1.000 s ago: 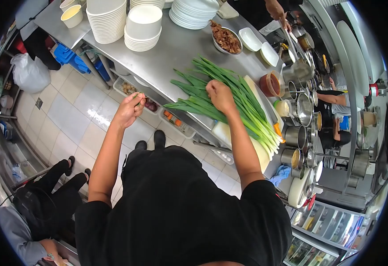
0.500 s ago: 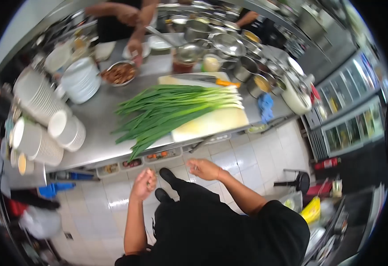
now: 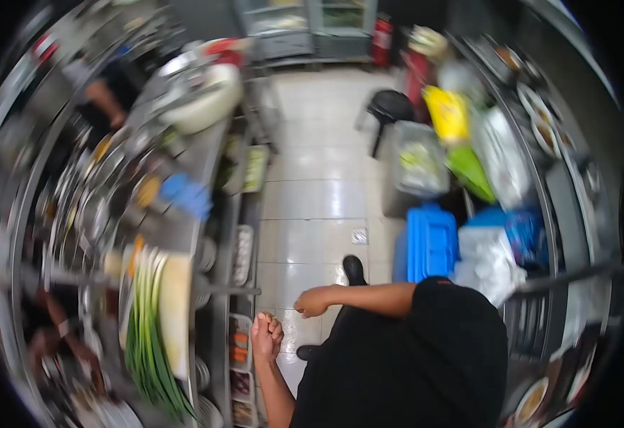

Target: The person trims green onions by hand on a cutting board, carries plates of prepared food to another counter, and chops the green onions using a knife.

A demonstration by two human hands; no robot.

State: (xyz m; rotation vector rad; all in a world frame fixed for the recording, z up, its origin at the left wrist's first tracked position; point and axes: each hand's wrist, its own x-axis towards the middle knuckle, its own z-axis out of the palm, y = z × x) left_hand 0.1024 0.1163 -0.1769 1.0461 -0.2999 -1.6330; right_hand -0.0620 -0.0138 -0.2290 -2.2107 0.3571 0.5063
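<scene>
My left hand [image 3: 267, 335] is raised over the floor beside the counter edge, its fingers curled into a closed hand. What it holds, if anything, is too small to make out. To its right, apart from it, my right hand [image 3: 313, 302] is also closed, with the fingertips bent down and hidden. Neither hand touches the counter. At the left, long green onions [image 3: 143, 335] lie with their white ends on a pale cutting board [image 3: 176, 314]. An orange-handled knife [image 3: 138, 250] lies beside them.
Blurred pots and a blue cloth [image 3: 185, 196] crowd the counter. Under it are trays, one with orange pieces [image 3: 240, 346]. A tiled aisle [image 3: 312, 214] runs ahead, with a black stool [image 3: 389, 107], a blue bin [image 3: 432, 242] and bags on the right. Another person's arms [image 3: 69, 335] show far left.
The view has swung right, and the onions and board have moved to the left side. My right hand has left the onions and come back near my left hand, over the floor.
</scene>
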